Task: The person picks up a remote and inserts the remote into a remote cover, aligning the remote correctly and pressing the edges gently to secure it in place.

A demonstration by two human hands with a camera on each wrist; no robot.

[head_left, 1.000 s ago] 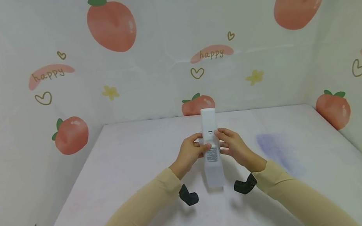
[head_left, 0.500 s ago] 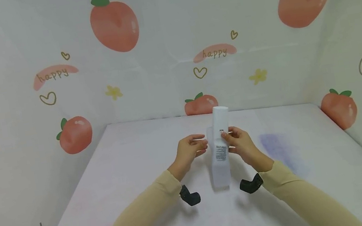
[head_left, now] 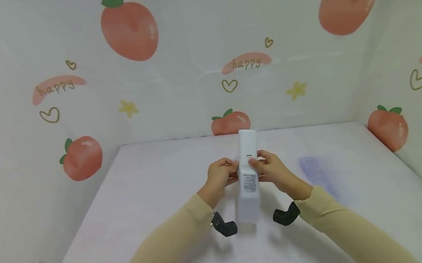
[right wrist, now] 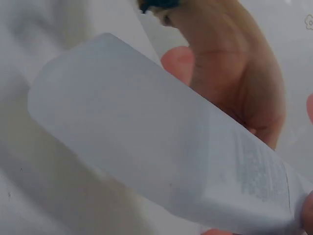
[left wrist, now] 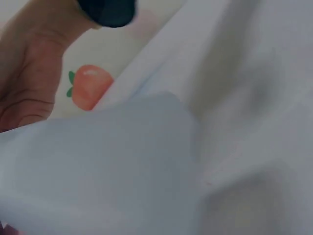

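Both hands hold a long white device (head_left: 247,146) above the table, its top leaning slightly right in the head view. It has a printed grey label (head_left: 250,182), a small dark slot on its narrower upper part and a wider frosted lower section (right wrist: 122,112). My right hand (head_left: 277,172) grips its right side, thumb across the front just under the slot, other fingers behind. At the left edge, the thumb and fingers of my left hand (head_left: 218,178) pinch the device; some fingertips are hidden behind it. The frosted section fills much of both wrist views.
A white table (head_left: 152,177) lies below, with a faint purple patch (head_left: 319,174) to the right. White curtains (head_left: 178,31) with peach prints stand behind and at both sides. Black wrist cameras (head_left: 286,214) hang under the forearms near the device's lower end.
The left hand came off the device, then returned to its left edge. The right thumb moved onto the front. The device's lower end has swung left, so it tilts more than before.
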